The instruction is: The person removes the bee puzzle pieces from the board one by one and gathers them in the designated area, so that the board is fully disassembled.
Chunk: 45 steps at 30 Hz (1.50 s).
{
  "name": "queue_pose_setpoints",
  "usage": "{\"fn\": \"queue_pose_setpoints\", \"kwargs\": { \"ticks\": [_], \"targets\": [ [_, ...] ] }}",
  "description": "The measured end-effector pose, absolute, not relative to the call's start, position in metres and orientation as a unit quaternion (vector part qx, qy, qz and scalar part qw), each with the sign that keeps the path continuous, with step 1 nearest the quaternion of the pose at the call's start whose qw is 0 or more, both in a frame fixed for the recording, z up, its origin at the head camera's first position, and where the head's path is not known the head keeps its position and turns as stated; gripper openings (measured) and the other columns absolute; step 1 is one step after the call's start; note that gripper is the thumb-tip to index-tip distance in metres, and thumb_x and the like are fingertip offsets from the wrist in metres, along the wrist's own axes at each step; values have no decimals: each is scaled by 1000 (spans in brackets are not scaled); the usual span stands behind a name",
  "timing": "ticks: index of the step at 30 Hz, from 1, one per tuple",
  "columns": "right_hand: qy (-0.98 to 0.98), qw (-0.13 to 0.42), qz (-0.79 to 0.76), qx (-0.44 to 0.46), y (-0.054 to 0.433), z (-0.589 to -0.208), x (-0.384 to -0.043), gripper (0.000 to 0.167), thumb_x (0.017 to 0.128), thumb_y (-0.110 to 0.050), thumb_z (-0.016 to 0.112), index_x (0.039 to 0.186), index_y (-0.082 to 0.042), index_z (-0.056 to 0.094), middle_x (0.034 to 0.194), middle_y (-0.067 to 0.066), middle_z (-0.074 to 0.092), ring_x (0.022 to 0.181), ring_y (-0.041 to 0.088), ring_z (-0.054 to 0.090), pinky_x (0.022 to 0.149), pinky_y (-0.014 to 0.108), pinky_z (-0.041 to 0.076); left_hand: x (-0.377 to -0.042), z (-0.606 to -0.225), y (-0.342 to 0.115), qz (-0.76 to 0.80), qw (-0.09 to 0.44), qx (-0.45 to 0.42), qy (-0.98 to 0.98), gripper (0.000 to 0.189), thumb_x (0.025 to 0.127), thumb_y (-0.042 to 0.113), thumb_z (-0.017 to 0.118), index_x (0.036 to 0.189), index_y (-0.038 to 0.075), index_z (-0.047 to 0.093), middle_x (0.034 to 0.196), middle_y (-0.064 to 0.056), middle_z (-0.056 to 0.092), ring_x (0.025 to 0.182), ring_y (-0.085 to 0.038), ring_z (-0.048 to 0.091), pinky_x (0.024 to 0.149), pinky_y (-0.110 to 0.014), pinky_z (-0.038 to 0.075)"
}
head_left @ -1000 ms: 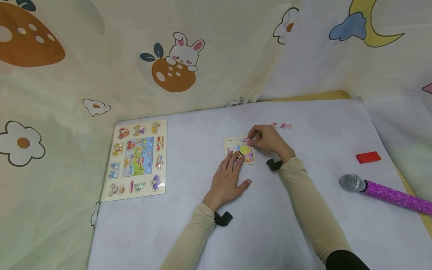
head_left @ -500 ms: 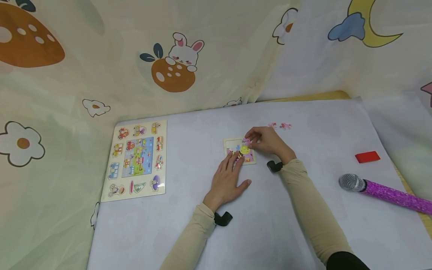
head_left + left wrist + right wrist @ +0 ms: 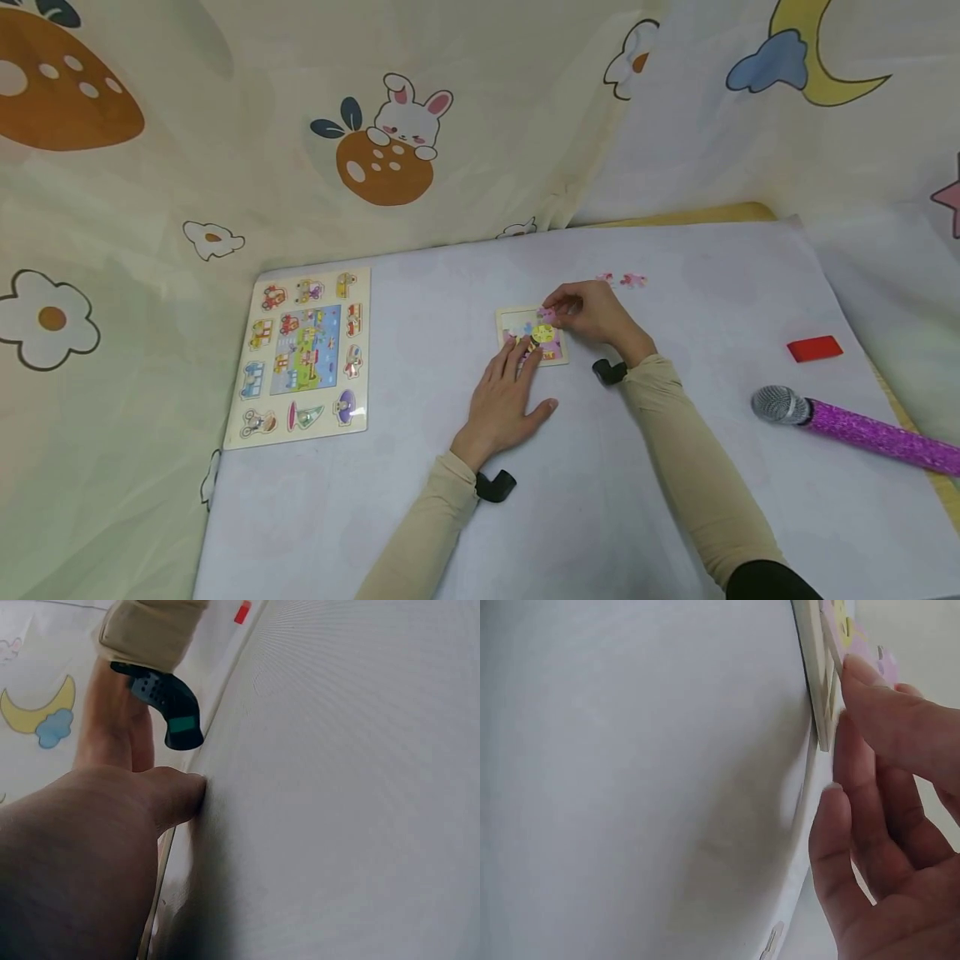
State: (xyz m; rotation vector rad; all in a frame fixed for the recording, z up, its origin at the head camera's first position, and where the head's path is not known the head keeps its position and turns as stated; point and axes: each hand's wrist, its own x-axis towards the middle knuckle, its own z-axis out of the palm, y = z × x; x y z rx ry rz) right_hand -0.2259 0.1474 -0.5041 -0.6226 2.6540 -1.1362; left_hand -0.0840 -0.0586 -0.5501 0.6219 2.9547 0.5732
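Placement of a loose piece appears to be the step in hand on a small square puzzle board with a pale, wooden-looking frame [image 3: 517, 319], which lies on the white-covered bench [image 3: 570, 500]. The person's right hand [image 3: 588, 310] pinches a flat lilac-pink puzzle piece [image 3: 546, 315] between thumb and finger at the board's upper right part; whether it is seated cannot be told. The left hand [image 3: 510, 402] rests its extended fingers, slightly apart, on the board's lower part, thumb held out wide. The next move probably calls for aligning the piece with its neighbours, then pressing it flat. It looks thin and stiff, its outline partly hidden. Small pink printed pieces [image 3: 633, 281] lie beyond the right hand; a glossy cream rectangular board [image 3: 330, 400] with vehicle pictures sits well apart, leftward.
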Motion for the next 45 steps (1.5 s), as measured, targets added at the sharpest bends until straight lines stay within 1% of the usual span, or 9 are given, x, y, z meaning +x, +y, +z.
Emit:
{"fn": "queue_pose_setpoints", "kwargs": {
  "ticks": [10, 16, 20, 23, 26, 30, 37, 41, 45],
  "targets": [
    [889, 97, -396, -206, 148, -503, -225, 20, 89, 1, 81, 106, -9, 81, 99, 12, 79, 91, 26, 74, 86, 44, 59, -86, -548, -57, 187, 37, 196, 962, 84, 103, 57, 58, 169, 16, 25, 177, -7, 19, 166, -27, 9, 134, -42, 15],
    [888, 92, -399, -209, 149, -503, -226, 18, 88, -1, 83, 105, -9, 81, 98, 10, 79, 88, 25, 74, 83, 41, 59, -93, -542, -45, 153, 39, 167, 973, 83, 106, 63, 49, 171, 20, 21, 171, -8, 31, 161, -31, 22, 130, -46, 24],
    [883, 94, -404, -217, 149, -505, -228, 18, 88, 1, 82, 104, -7, 81, 98, 11, 79, 88, 25, 74, 82, 37, 58, -99, -539, -35, 116, 17, 154, 981, 78, 107, 66, 42, 169, 20, 29, 156, -10, 45, 150, -32, 34, 123, -46, 31],
    [880, 91, -409, -225, 148, -506, -228, 20, 86, 4, 82, 104, -6, 81, 99, 13, 80, 89, 26, 74, 83, 37, 59, -101, -539, -31, 95, 3, 146, 985, 76, 107, 66, 42, 166, 19, 37, 144, -10, 49, 139, -29, 41, 117, -45, 35],
    [880, 82, -409, -229, 147, -506, -228, 20, 85, 3, 85, 103, -5, 82, 100, 13, 81, 90, 28, 76, 84, 39, 60, -101, -538, -30, 85, -2, 139, 987, 74, 107, 65, 44, 165, 19, 40, 141, -10, 50, 133, -28, 42, 115, -43, 37],
    [881, 69, -408, -229, 148, -507, -228, 16, 84, -2, 88, 99, -6, 83, 99, 12, 81, 89, 27, 77, 83, 40, 61, -101, -538, -29, 81, -13, 141, 987, 71, 107, 62, 47, 163, 19, 42, 143, -10, 49, 134, -28, 43, 115, -43, 38],
    [877, 52, -418, -230, 153, -508, -227, 12, 81, 0, 90, 84, -8, 82, 86, 7, 80, 83, 22, 74, 78, 26, 56, -100, -536, -29, 71, -36, 148, 986, 67, 107, 59, 50, 160, 17, 47, 140, -10, 51, 132, -28, 45, 112, -42, 39],
    [878, 63, -415, -227, 154, -509, -228, 11, 82, -5, 91, 87, -9, 82, 87, 5, 80, 81, 20, 72, 75, 22, 54, -100, -536, -29, 68, -35, 145, 986, 68, 107, 59, 51, 160, 18, 46, 140, -10, 50, 132, -27, 45, 112, -42, 39],
    [880, 71, -418, -216, 155, -510, -227, 10, 85, -9, 89, 90, -11, 81, 91, 5, 80, 84, 18, 72, 78, 22, 53, -100, -537, -29, 71, -36, 148, 986, 68, 106, 59, 52, 160, 18, 46, 141, -10, 50, 133, -28, 45, 112, -42, 39]
  ]
}}
